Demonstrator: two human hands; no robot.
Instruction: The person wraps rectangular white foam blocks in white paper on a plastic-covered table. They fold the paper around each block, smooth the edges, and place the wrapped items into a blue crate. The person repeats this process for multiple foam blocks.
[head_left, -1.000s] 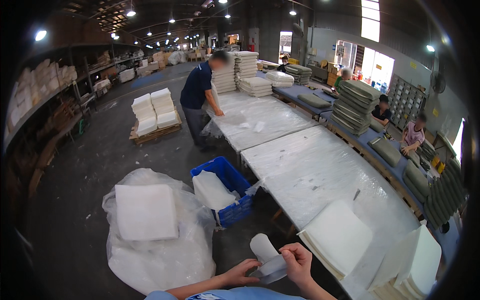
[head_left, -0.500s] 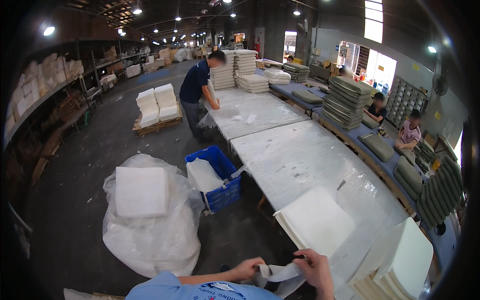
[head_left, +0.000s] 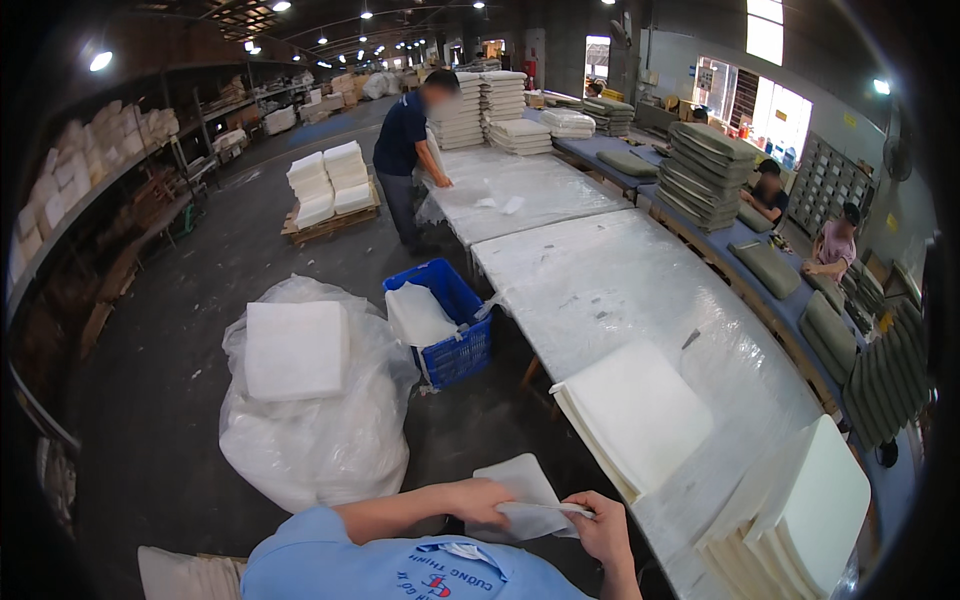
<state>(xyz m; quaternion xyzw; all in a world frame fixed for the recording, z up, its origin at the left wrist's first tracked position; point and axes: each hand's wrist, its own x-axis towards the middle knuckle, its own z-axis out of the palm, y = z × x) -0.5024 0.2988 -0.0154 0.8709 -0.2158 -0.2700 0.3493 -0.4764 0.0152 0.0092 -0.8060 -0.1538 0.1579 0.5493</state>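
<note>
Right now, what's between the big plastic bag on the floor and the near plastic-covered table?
A blue crate with white material in it; the head view shows this.

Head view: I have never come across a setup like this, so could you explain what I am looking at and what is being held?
There is no machine: a person in a light-blue shirt works bare-handed. The picture comes from the left of two fisheye cameras worn on that person's head, so straight edges bend toward the rim. The right hand pinches the edge of a thin, whitish, flexible sheet; the left hand is at its other side, partly hidden. To the right is a long table covered in clear plastic film, bearing stacked flat white pads. Left of it, a blue plastic crate stands on the dark floor.
</note>
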